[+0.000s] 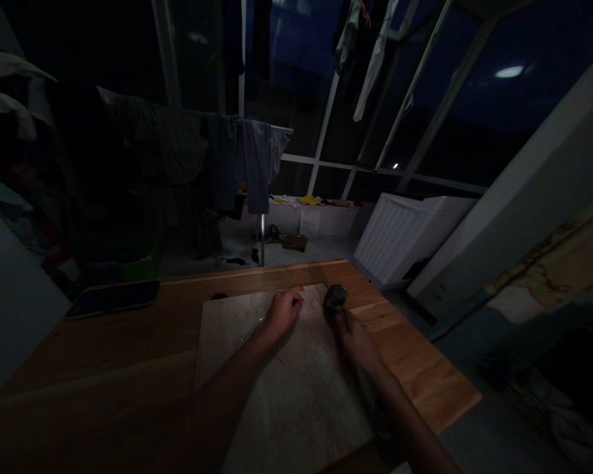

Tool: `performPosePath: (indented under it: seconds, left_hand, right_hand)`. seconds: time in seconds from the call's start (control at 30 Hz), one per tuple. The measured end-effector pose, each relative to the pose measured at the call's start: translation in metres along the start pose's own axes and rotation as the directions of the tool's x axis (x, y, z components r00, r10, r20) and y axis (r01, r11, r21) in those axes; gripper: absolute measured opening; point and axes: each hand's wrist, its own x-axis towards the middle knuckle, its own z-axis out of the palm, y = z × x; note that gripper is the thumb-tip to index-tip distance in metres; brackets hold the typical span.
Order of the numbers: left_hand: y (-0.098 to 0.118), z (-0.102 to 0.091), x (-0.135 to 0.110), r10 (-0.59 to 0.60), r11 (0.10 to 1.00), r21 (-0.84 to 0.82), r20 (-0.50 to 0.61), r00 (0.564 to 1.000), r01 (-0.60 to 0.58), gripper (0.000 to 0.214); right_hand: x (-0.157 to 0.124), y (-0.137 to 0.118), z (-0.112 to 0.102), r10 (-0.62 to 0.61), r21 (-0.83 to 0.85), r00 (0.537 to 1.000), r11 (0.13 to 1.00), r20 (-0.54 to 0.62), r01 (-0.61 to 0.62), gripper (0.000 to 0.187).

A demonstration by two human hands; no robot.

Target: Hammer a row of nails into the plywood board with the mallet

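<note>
My right hand (358,338) is wrapped round a hammer (335,296) near its dark, blocky head. The handle runs back beneath my forearm towards me. Left of it, my left hand (282,312) rests low over a pale wooden board (296,401), thumb and fingers pinched together near its far edge. Whatever lies between those fingertips is too small and dark to make out. Beside my left wrist, a few thin, shiny metal pieces that look like nails (252,330) lie on the board.
The board lies on a brown wooden table (133,368). A dark flat device, like a phone or tablet (113,299), sits at its far left. Beyond stand a clothes rack with hanging trousers (253,158), a small cardboard box (295,241) and a white ribbed appliance (395,234). The light is dim.
</note>
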Motion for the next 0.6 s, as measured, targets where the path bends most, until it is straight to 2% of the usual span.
performPosePath:
  seconds: [0.17, 0.37, 0.5, 0.6]
  left_hand:
    - [0.0, 0.0, 0.0, -0.061, 0.997, 0.047, 0.007, 0.998, 0.061, 0.02]
    - [0.003, -0.001, -0.001, -0.043, 0.997, 0.065, 0.021, 0.999, 0.041, 0.012]
    - [0.004, -0.003, -0.001, -0.009, 0.999, 0.048, 0.047, 0.999, 0.007, 0.015]
    - [0.005, -0.004, -0.001, -0.037, 0.998, 0.058, 0.042, 0.998, 0.035, 0.015]
  right_hand:
    - [-0.001, -0.011, -0.002, -0.046, 0.138, 0.999, 0.989, -0.009, 0.047, 0.065]
    - [-0.01, -0.051, -0.004, -0.03, 0.237, 0.997, 0.971, 0.068, 0.013, 0.061]
    - [-0.011, -0.07, -0.006, -0.062, 0.251, 0.996, 0.967, 0.071, 0.042, 0.06]
    - [-0.011, -0.076, -0.005, -0.086, 0.222, 0.995, 0.972, 0.04, 0.075, 0.058]
